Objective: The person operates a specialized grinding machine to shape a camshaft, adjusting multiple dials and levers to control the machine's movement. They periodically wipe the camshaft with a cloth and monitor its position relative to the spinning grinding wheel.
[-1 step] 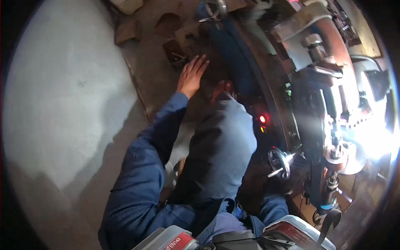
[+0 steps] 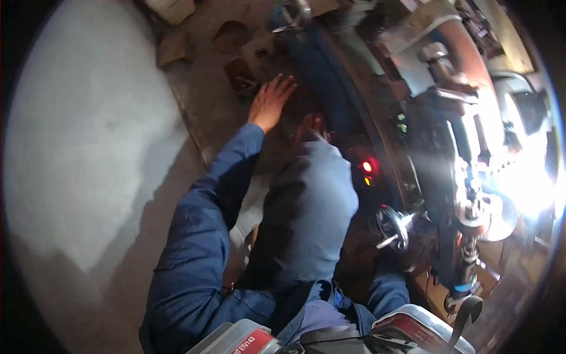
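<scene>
My left hand (image 2: 272, 105) reaches forward over the shadowed floor with its fingers stretched out, holding nothing. Just beyond it lies a small dark open box (image 2: 240, 76) with small pieces inside. Beside the hand are my grey-trousered leg (image 2: 306, 206) and bare foot (image 2: 311, 124). On the right, my blue-sleeved right arm (image 2: 389, 290) goes up toward a metal handwheel (image 2: 394, 228) on a machine. The right hand is lost in shadow around the wheel, so neither its fingers nor any grip can be made out.
The machine (image 2: 433, 159) fills the right side, its far part washed out by a bright lamp. A red light (image 2: 367, 166) glows on its side. A second handwheel (image 2: 295, 15) stands at the far end. A pale wall or panel (image 2: 100, 135) takes up the left.
The whole view has shifted slightly, with the machine and floor items a little farther left. My left hand keeps its stretched pose, and no hold has visibly changed.
</scene>
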`<state>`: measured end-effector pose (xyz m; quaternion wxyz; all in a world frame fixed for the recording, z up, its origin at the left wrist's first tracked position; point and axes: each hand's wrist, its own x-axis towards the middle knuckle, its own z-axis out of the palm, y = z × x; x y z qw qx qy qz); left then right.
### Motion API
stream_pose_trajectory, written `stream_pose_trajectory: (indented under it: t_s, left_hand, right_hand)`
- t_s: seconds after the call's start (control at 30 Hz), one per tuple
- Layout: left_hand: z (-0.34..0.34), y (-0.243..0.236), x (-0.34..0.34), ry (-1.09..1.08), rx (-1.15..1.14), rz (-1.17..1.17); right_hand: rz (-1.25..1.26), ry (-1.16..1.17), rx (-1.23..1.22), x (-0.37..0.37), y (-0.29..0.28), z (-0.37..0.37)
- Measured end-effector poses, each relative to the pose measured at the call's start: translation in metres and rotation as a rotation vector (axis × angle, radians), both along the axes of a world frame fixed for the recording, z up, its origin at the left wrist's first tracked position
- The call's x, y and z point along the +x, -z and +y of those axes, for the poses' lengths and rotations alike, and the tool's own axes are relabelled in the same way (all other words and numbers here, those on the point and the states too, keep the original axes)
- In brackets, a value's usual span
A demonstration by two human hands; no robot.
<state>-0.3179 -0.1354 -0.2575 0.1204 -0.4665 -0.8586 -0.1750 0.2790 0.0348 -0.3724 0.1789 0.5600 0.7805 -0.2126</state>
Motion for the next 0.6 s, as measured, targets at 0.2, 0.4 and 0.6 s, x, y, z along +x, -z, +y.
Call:
stream_pose_trajectory:
  t_s: [0.2,0.4,0.6]
  left_hand:
    - [0.041,0.005,-0.047,0.262,-0.749,0.194]
    - [-0.025,-0.048,-0.031,0.008,-0.013,0.096]
    - [-0.052,-0.187,0.023,-0.121,0.509,0.161]
  right_hand:
    - [0.099,0.038,0.001,0.012,-0.028,0.009]
    - [0.411,-0.003,0.018,0.025,-0.104,0.013]
    - [0.292,0.141,-0.289,0.031,-0.294,-0.002]
